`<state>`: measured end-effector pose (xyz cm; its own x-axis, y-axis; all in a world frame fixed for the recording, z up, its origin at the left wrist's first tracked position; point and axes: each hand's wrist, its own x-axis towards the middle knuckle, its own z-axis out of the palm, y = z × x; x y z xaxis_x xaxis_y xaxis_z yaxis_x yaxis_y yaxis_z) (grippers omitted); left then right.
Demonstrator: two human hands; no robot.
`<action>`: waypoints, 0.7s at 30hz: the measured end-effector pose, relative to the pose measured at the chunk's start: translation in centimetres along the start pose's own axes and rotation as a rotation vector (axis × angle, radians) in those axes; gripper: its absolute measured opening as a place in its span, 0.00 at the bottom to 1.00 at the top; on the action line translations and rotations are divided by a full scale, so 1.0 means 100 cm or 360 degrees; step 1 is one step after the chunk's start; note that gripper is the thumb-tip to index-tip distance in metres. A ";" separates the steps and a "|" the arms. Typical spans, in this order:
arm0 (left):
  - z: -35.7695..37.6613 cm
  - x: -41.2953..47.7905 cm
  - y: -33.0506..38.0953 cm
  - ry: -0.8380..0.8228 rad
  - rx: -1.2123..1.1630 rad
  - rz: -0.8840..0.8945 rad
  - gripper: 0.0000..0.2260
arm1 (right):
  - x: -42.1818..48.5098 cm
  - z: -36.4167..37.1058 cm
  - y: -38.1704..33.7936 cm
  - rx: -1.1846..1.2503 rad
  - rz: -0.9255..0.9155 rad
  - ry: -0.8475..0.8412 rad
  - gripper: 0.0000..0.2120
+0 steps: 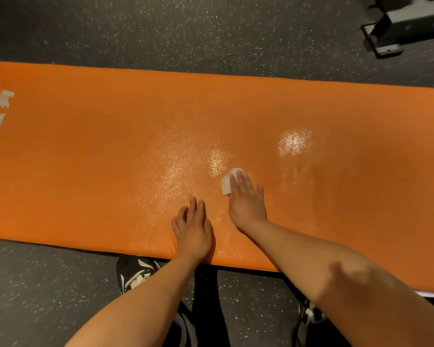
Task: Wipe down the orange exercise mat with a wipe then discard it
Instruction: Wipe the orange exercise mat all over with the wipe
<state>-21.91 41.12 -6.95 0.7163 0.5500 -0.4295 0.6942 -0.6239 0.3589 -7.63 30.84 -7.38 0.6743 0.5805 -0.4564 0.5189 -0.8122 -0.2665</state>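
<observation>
Lengthwise, orange mat runs left-right; right hand presses wipe.

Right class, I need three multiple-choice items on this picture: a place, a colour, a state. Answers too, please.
1. Where is the wipe? A on the floor; B under the right hand's fingers; C in a bin.
2. What colour is the mat? A blue; B green; C orange.
3. How does the left hand lie? A flat on the mat; B clenched; C gripping the wipe.
Answers: 1 B, straight fingers press it to the mat; 2 C, its surface is orange; 3 A, it rests palm down.
</observation>
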 end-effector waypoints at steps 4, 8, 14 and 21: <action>0.003 -0.009 0.004 0.0003 0.0007 0.0013 0.25 | -0.049 0.016 -0.016 0.0028 -0.0246 -0.0154 0.27; 0.009 -0.016 0.006 0.0000 0.0030 0.0040 0.24 | -0.059 0.020 -0.003 -0.0160 -0.0577 -0.0213 0.30; 0.005 -0.018 0.007 -0.0067 0.0114 0.0034 0.25 | -0.047 0.009 0.005 -0.0015 0.0005 -0.0028 0.30; 0.000 -0.011 0.007 0.0065 -0.0025 -0.0017 0.25 | -0.067 0.032 -0.018 -0.0003 -0.0611 -0.0043 0.28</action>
<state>-22.19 40.08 -6.28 0.7107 0.5791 -0.3994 0.7029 -0.6090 0.3676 -14.81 28.24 -6.57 0.4168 0.8406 -0.3460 0.7318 -0.5361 -0.4208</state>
